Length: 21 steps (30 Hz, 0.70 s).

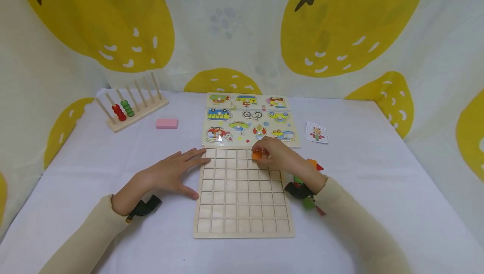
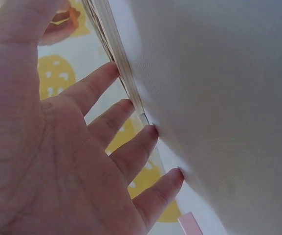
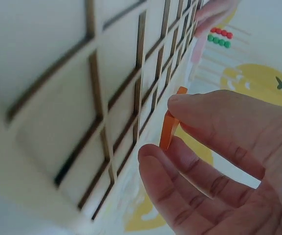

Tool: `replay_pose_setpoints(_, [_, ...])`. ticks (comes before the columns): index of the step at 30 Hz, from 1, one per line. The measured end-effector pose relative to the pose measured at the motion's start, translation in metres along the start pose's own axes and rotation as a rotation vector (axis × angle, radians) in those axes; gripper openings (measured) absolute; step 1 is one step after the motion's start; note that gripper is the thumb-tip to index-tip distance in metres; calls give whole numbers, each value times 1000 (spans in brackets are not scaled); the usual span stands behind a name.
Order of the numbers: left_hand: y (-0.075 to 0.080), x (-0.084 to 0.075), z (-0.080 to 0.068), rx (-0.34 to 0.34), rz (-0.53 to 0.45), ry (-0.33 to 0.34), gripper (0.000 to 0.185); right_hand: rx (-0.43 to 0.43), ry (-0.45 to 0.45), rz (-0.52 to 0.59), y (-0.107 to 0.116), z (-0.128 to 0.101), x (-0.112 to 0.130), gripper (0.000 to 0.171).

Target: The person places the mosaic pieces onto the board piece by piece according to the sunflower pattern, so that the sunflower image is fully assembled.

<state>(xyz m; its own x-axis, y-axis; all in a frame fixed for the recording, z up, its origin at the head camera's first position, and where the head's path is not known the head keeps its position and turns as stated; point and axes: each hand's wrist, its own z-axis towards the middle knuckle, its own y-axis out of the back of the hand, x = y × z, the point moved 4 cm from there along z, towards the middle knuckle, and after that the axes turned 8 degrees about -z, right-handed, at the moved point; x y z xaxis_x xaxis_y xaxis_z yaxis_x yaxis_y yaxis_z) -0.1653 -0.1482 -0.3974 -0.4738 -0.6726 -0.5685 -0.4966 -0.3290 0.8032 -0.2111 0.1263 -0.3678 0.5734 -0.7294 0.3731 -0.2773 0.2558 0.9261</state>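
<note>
A wooden grid board [image 1: 243,235] lies flat on the white table with its cells bare. My right hand [image 1: 277,154] pinches a small orange tile [image 1: 257,155] between thumb and fingers over the board's upper right part. In the right wrist view the orange tile [image 3: 168,128] is held on edge, just off the grid. My left hand [image 1: 170,173] lies with fingers spread, its fingertips touching the board's left edge; the left wrist view shows those fingers [image 2: 148,142] along the wooden rim. Several colored pieces, including a green one [image 1: 309,204], lie partly hidden under the right wrist.
A vehicle picture puzzle [image 1: 251,127] lies behind the board. To its right is a small pattern card [image 1: 316,133]. At the left stand a pink block [image 1: 167,123] and a wooden peg rack [image 1: 140,115] with red and green beads. A lemon-print cloth [image 1: 227,34] hangs behind.
</note>
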Motion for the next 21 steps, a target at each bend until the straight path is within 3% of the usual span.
replay_pose_setpoints(7, [-1, 1, 1, 4, -4, 3, 94, 39, 40, -12, -13, 9, 15, 16])
replay_pose_setpoints(15, [-2, 2, 1, 8, 9, 14, 95, 117, -22, 43, -19, 15, 24, 17])
replay_pose_setpoints(21, [-1, 2, 1, 7, 5, 10, 95, 105, -11, 17, -21, 16, 25, 20])
